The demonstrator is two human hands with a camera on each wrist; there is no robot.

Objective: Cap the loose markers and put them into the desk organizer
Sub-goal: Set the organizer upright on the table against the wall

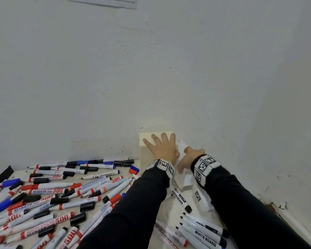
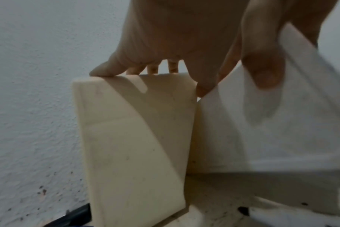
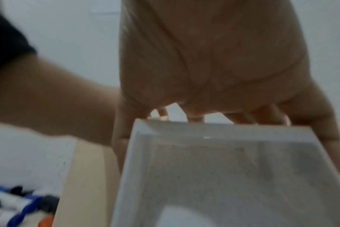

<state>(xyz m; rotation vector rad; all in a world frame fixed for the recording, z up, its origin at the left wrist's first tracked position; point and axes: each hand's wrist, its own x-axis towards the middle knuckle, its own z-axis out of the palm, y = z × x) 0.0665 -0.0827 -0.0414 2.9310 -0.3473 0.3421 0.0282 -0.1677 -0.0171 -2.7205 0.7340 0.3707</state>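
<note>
white wall corner; left hand [image 1: 162, 148] flat on cream box [image 2: 130, 138], right hand [image 1: 188, 157] gripping white tray [image 3: 223, 169].

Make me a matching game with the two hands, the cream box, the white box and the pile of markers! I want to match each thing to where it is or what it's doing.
Things:
1. left hand
2. right hand
3. cream box
4. pile of markers

Places or states:
A. spread over the desk, many with caps off
B. fingers straight, laid on top of the cream box
C. standing against the wall, beside the white box
D. fingers curled over the rim of the white box

Pairs: 1-B, 2-D, 3-C, 4-A
</note>
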